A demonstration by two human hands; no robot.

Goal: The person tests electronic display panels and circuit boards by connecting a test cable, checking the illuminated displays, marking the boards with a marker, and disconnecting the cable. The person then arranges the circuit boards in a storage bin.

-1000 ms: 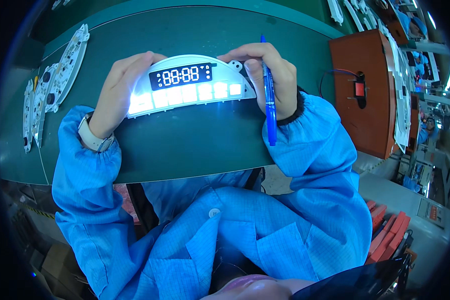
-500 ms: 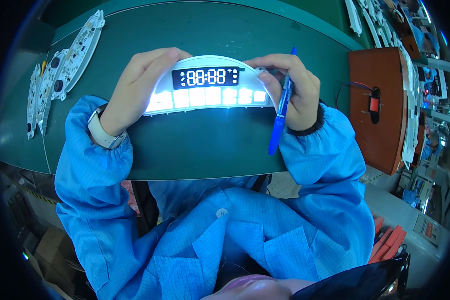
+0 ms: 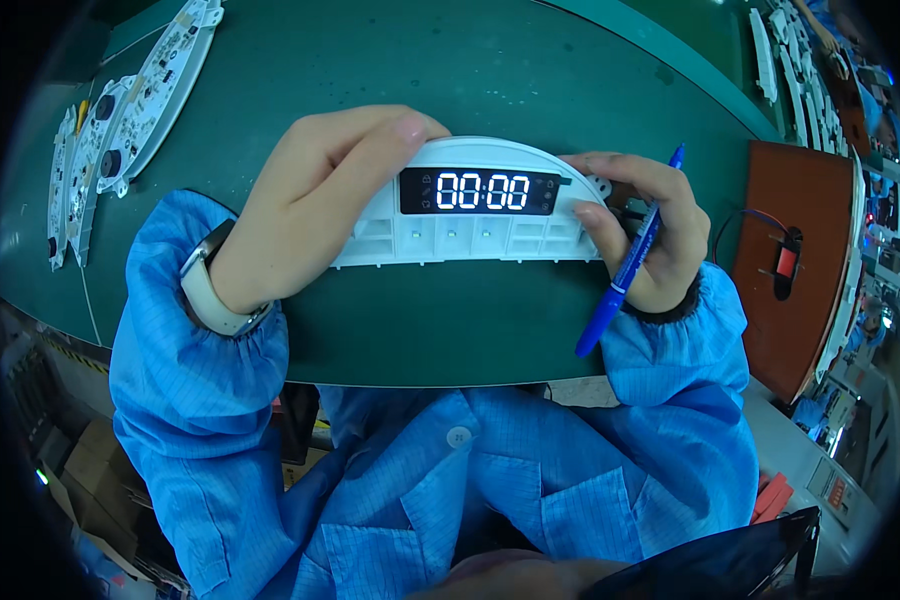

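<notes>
Left hand (image 3: 315,205) slid inward; hands (image 3: 676,235) half-curled round panel (image 3: 480,228)

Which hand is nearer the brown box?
Right. The right hand is left of the brown box, at the right end of the white panel; the left hand is farther left, at the panel's left end.
</notes>
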